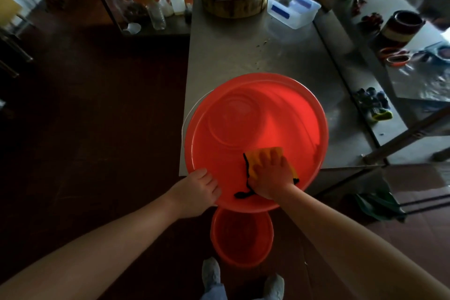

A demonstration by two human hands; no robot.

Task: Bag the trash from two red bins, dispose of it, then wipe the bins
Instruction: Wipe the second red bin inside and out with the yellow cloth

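A large red bin (246,117) stands on the near corner of a steel table (255,51), its inside bare. My right hand (272,175) presses a yellow cloth (261,157) with a black edge flat against the bin's near inner wall. My left hand (198,190) grips the bin's near-left rim. A second, smaller red bin (241,236) stands on the dark floor below, right in front of my feet.
On the table's far end stand a round wooden block (233,2) and a clear plastic box (293,7). A second steel counter (389,61) on the right holds a dark pot, gloves and small items. A low shelf with bottles (158,12) stands at the back left.
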